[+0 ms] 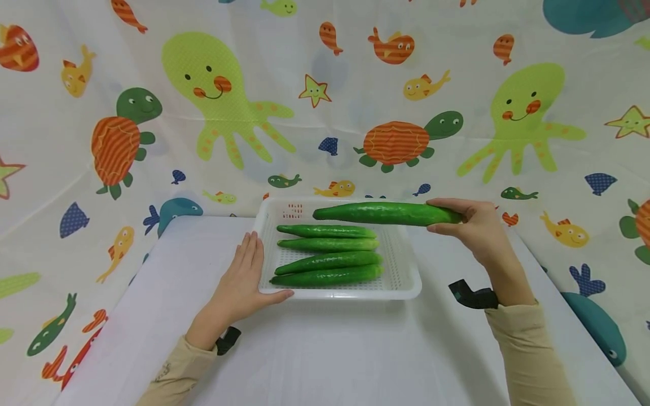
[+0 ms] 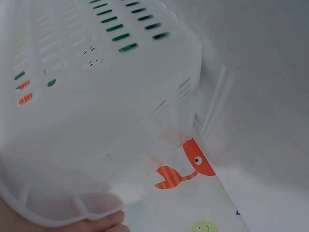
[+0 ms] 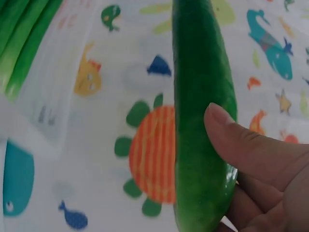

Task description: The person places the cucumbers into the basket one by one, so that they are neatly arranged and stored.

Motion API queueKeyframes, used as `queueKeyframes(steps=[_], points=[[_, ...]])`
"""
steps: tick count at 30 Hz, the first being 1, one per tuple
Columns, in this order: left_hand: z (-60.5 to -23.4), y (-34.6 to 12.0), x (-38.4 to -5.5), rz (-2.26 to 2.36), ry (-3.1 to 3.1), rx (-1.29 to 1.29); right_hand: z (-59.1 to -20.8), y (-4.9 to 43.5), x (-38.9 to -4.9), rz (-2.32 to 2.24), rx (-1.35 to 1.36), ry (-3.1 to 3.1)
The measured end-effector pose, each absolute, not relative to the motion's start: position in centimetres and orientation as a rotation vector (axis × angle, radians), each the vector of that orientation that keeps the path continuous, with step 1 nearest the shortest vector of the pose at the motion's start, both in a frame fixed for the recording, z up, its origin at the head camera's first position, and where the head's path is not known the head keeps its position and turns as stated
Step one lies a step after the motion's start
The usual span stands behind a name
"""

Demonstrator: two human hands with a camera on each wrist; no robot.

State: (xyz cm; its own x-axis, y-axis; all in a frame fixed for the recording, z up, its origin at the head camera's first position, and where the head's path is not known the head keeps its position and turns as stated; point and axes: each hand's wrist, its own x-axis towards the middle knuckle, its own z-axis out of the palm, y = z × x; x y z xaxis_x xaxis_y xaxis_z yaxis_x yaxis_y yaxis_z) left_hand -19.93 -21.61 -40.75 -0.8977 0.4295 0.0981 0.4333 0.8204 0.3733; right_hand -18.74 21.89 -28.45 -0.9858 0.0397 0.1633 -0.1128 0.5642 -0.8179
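A long green cucumber (image 1: 381, 213) lies level in the air above the far side of a white plastic basket (image 1: 406, 285). My right hand (image 1: 474, 223) pinches its right end between thumb and fingers; the right wrist view shows the thumb (image 3: 256, 147) across the cucumber (image 3: 200, 116). Inside the basket several more cucumbers (image 1: 327, 245) lie side by side, their paler ends to the right. My left hand (image 1: 244, 282) rests at the basket's left edge, fingers straight along the rim and thumb on the front rim. In the left wrist view, fingertips (image 2: 108, 222) touch the basket's rim.
The basket stands on a white-covered table (image 1: 325, 355). Behind it hangs a cloth (image 1: 355, 67) printed with sea animals, which also shows along both sides. Dark bands (image 1: 474, 296) circle both wrists.
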Motion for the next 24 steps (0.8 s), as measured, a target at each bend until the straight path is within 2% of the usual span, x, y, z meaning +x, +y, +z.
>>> queueKeyframes(steps=[11,24], points=[[-40.6,-21.6,-19.9,-0.627,-2.984,-0.705,-33.2,16.6,-19.3,1.559,0.048,-2.789],[-40.6,-21.6,-19.9,-0.625,-2.977,-0.704,-36.9,13.6,-19.5,1.399,0.034,-2.974]])
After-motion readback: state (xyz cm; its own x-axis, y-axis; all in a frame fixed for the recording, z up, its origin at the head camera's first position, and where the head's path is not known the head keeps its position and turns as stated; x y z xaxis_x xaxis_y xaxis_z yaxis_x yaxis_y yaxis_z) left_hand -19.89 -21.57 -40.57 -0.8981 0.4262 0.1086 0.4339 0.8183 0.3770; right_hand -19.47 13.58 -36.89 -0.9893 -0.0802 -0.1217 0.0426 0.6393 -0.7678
